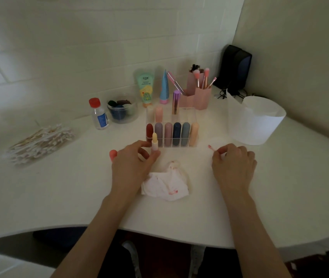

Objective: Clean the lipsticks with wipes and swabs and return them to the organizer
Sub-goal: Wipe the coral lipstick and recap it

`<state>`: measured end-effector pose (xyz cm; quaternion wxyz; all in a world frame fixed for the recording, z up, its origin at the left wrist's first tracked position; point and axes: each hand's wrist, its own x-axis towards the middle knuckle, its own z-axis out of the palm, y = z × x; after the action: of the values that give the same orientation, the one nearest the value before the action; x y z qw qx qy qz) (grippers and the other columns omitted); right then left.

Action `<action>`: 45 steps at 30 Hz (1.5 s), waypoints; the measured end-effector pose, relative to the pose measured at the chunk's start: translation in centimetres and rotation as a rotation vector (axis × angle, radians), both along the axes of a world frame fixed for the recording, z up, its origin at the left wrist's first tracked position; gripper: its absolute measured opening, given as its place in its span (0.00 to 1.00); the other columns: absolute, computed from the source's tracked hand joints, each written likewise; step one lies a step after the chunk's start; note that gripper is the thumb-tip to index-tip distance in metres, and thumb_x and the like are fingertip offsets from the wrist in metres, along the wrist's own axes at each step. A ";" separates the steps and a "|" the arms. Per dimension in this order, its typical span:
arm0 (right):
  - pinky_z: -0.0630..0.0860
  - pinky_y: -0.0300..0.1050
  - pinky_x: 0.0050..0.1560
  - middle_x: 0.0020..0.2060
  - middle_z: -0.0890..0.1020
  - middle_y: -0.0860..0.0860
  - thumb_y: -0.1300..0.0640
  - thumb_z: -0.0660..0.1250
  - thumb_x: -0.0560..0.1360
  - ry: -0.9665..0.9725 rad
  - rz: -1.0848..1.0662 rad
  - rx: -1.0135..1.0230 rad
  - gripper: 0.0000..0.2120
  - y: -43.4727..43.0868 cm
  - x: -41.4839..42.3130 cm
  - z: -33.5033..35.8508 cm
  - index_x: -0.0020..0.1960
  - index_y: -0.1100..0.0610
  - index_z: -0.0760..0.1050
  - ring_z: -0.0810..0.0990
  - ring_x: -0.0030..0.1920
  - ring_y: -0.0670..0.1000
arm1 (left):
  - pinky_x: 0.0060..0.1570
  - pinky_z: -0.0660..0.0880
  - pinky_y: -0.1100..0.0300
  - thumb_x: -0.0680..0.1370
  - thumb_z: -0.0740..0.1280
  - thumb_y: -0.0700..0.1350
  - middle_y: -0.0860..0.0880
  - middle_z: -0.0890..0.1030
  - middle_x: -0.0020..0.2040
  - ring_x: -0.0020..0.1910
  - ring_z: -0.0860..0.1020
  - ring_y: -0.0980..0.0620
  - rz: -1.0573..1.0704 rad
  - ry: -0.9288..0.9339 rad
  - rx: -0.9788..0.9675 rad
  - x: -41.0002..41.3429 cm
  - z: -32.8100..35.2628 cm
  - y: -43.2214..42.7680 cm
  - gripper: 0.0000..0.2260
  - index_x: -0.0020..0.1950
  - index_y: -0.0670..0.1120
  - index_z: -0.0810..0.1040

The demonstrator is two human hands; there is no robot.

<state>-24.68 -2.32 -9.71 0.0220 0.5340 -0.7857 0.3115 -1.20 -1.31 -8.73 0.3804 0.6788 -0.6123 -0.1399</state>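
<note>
My left hand [133, 167] holds an uncapped pale yellow lipstick [155, 144] upright between thumb and fingers, just in front of the clear organizer [191, 117]. Several capped lipsticks [176, 133] stand in the organizer's front row. A coral cap [113, 154] stands on the table left of that hand. My right hand [234, 163] pinches a cotton swab [212, 148] with a pink-stained tip pointing left. A crumpled wipe [167, 185] with red smears lies between my hands.
A pile of cotton swabs [39, 143] lies at the left. A red-capped bottle [98, 114], a bowl of sponges [121, 110], tubes [145, 87] and pink brush holders [198, 93] stand behind the organizer. A white bin with a liner [256, 121] is at the right.
</note>
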 end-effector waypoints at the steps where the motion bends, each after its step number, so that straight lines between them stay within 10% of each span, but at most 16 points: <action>1: 0.64 0.53 0.54 0.49 0.80 0.60 0.56 0.67 0.79 -0.008 0.001 -0.006 0.07 0.0 0.0 0.0 0.53 0.58 0.82 0.73 0.54 0.63 | 0.57 0.78 0.46 0.76 0.70 0.62 0.59 0.80 0.41 0.41 0.79 0.57 0.001 0.006 -0.006 0.0 0.0 0.0 0.14 0.56 0.56 0.81; 10: 0.77 0.42 0.41 0.39 0.83 0.48 0.62 0.68 0.81 -0.654 0.569 -0.325 0.02 0.5 1.4 2.4 0.52 0.57 0.79 0.80 0.36 0.50 | 0.46 0.81 0.56 0.76 0.75 0.53 0.58 0.84 0.48 0.35 0.82 0.57 -0.069 0.332 -0.069 -0.5 1.1 1.1 0.08 0.50 0.52 0.81; 15: 0.78 0.37 0.38 0.38 0.86 0.48 0.66 0.70 0.79 -0.647 0.880 -0.340 0.07 1.2 3.0 2.8 0.55 0.60 0.84 0.80 0.31 0.48 | 0.35 0.75 0.66 0.79 0.71 0.44 0.52 0.86 0.45 0.32 0.78 0.57 -0.237 0.588 -0.075 -0.3 1.8 2.0 0.07 0.55 0.44 0.83; 23: 0.80 0.41 0.42 0.40 0.85 0.46 0.61 0.73 0.77 -0.630 0.957 -0.283 0.04 1.7 4.1 2.8 0.51 0.58 0.84 0.82 0.37 0.47 | 0.28 0.70 0.67 0.78 0.69 0.35 0.44 0.86 0.42 0.26 0.72 0.54 -0.388 0.862 -0.035 0.0 1.5 2.0 0.09 0.57 0.36 0.83; 45: 0.82 0.56 0.53 0.50 0.88 0.46 0.59 0.72 0.78 -0.717 0.981 -0.163 0.10 1.8 4.4 2.2 0.59 0.54 0.84 0.86 0.51 0.52 | 0.35 0.75 0.65 0.77 0.70 0.43 0.52 0.84 0.37 0.34 0.78 0.56 -0.478 0.738 0.039 0.1 1.1 2.3 0.14 0.62 0.44 0.82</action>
<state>-20.32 -0.52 -7.49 -0.3487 0.6921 -0.3804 0.5046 -1.15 0.99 -7.61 0.5176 0.4295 -0.5724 -0.4689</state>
